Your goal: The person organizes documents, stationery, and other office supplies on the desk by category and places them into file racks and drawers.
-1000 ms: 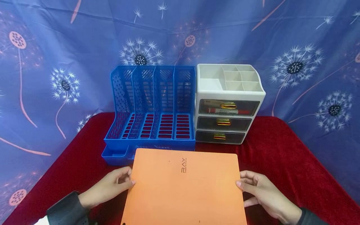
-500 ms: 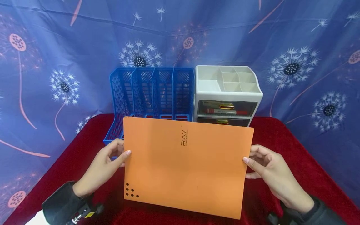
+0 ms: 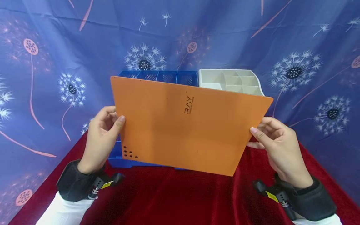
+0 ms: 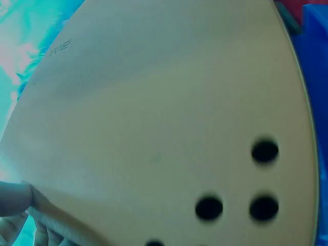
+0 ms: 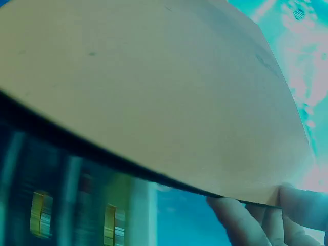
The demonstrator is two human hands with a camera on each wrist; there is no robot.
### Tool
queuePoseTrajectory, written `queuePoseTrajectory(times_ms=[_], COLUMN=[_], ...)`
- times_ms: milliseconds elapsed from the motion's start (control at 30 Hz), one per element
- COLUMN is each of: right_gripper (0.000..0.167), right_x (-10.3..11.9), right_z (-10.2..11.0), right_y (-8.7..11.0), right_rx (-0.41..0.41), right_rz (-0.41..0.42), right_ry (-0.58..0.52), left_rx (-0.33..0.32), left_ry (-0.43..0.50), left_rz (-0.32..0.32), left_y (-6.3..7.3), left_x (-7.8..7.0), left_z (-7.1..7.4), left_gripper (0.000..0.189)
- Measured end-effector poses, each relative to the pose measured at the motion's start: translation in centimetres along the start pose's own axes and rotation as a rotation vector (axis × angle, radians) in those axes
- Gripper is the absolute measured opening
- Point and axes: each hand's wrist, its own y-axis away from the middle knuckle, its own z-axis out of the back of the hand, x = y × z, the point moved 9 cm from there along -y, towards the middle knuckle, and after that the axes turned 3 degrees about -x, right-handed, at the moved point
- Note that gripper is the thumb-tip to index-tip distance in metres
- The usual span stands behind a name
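Held up in both hands is a thin orange rectangular board [image 3: 185, 128], marked RAY, with rounded corners and several black dots at its lower left. My left hand [image 3: 102, 137] grips its left edge, thumb on the front face and fingers behind. On the right edge my right hand [image 3: 277, 147] pinches it the same way. The board tilts down toward the right in the head view. Behind it, the blue file rack [image 3: 185, 76] is mostly hidden. The white drawer organizer [image 3: 211, 78] shows only its open top compartments there; gold handles [image 5: 41, 220] appear in the right wrist view.
A dark red cloth [image 3: 180, 200] covers the table. Close behind the rack and organizer hangs a blue curtain [image 3: 230, 37] with a dandelion print. The blue rack's front base [image 3: 119, 162] pokes out below the board at left.
Both hands have raised the orange board from low near the front up and forward, so that it now covers most of the rack and the organizer's drawers. It tilts more to the right.
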Motion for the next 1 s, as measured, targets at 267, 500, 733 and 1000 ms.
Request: queuePoseTrajectory(times_ms=[267,500,733,1000], right_gripper=[0.023,0.025,0.023,0.022], right_x=[4.0,4.1,2.6,2.5], right_z=[0.9,0.7,0.3,-0.3], right_y=[-1.2,-1.2,-1.4,-2.0], right_rx=[-0.129,-0.109,-0.121,-0.072], right_rz=[0.176,0.21,0.157,0.162], right_ry=[-0.169,-0.265,-0.156,-0.167], left_rx=[-0.12,-0.161,-0.158,-0.181], left_ry=[0.144,0.228,0.289,0.355], left_rz=[-0.118,-0.085,-0.047,-0.11], left_y=[-1.6,-1.5,-0.8,-1.6], left_x=[-3.1,-3.4,-1.5,-1.4], left_z=[-0.6,0.1,0.5,0.5], left_gripper=[0.016,0.014,0.017,0.018])
